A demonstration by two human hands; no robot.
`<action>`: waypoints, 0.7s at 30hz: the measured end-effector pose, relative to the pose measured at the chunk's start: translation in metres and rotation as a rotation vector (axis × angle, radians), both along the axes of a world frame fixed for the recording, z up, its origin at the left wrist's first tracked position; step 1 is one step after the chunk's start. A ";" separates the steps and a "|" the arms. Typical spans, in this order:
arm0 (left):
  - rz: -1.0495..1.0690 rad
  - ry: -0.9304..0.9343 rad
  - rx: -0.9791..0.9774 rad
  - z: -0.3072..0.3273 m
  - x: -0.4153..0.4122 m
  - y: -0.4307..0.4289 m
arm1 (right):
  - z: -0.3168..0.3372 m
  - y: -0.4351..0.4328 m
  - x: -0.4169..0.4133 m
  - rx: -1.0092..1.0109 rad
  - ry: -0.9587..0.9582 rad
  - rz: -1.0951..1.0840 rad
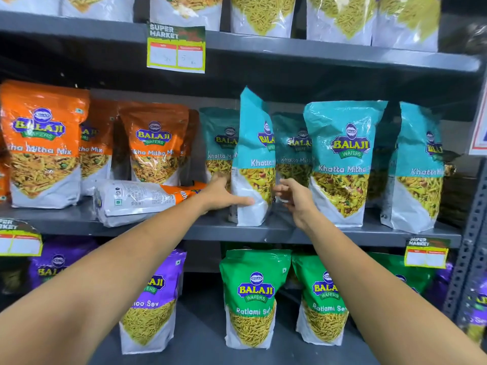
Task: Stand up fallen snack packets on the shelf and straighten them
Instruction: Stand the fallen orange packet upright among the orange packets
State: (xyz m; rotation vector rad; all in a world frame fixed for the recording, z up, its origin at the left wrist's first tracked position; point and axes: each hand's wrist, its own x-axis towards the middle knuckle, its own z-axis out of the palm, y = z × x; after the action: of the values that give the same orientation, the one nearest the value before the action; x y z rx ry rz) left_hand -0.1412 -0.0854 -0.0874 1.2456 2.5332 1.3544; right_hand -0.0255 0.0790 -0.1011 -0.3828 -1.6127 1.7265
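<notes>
A teal Khatta Mitha packet (254, 143) stands upright on the grey middle shelf (216, 229), turned partly sideways. My left hand (222, 192) grips its lower left edge, thumb across the white front. My right hand (292, 196) is at its lower right side, fingers spread and touching or just off the packet. An orange Tikha Mitha Mix packet (142, 200) lies flat on its back on the same shelf, left of my left hand. Other teal packets (342, 159) and orange packets (42, 143) stand upright along the row.
Green Ratlami Sev packets (250, 296) and purple packets (155, 299) stand on the shelf below. White-bottomed packets line the top shelf (263, 17). Price tags (176, 47) hang from shelf edges. A perforated metal upright (471, 246) borders the right.
</notes>
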 end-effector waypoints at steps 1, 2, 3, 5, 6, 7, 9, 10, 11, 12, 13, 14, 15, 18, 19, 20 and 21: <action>-0.028 -0.074 0.016 0.002 -0.001 -0.001 | 0.003 0.002 -0.002 -0.042 0.066 -0.013; -0.057 -0.146 0.038 0.004 -0.004 -0.002 | 0.007 0.001 -0.004 -0.061 0.111 -0.031; -0.073 -0.170 0.054 0.005 -0.004 -0.002 | 0.011 0.000 -0.006 -0.054 0.112 -0.041; -0.084 -0.165 0.107 0.005 -0.005 -0.003 | 0.017 -0.001 -0.011 -0.041 0.054 0.007; -0.066 -0.164 0.149 0.003 -0.008 -0.003 | 0.017 0.000 -0.014 -0.040 0.010 0.058; -0.052 -0.181 0.191 0.002 -0.010 -0.003 | 0.015 -0.002 -0.014 -0.019 -0.027 0.091; -0.038 -0.253 0.246 -0.001 -0.013 -0.001 | 0.009 -0.001 -0.013 0.050 -0.080 0.112; -0.041 -0.299 0.254 -0.001 -0.012 0.000 | 0.005 0.001 -0.012 0.085 -0.090 0.089; -0.047 -0.335 0.250 0.000 -0.013 0.002 | 0.002 0.002 -0.010 0.103 -0.077 0.073; -0.051 -0.357 0.237 0.002 -0.012 0.004 | 0.000 0.006 -0.010 0.107 -0.052 0.069; -0.058 -0.368 0.221 0.005 -0.010 0.005 | -0.001 0.006 -0.008 0.114 -0.036 0.073; -0.059 -0.372 0.208 0.008 -0.008 0.006 | -0.002 0.007 -0.008 0.135 -0.027 0.067; -0.062 -0.364 0.185 0.010 -0.007 0.007 | -0.001 0.007 -0.007 0.159 -0.026 0.060; -0.076 -0.329 0.104 0.015 -0.005 0.005 | 0.003 0.006 -0.003 0.229 -0.069 0.008; -0.076 -0.305 0.062 0.019 -0.005 -0.001 | 0.005 0.003 -0.001 0.283 -0.094 -0.060; -0.064 -0.274 0.035 0.024 -0.008 -0.008 | 0.006 -0.001 0.002 0.368 -0.126 -0.168; -0.032 -0.226 0.033 0.031 -0.012 -0.017 | 0.008 -0.008 0.005 0.477 -0.149 -0.307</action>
State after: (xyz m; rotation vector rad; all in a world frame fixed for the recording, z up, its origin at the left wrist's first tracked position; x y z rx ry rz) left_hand -0.1529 -0.1024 -0.0563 1.0652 2.3384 1.4445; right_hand -0.0204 0.0712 -0.0935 -0.4993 -1.8937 1.0661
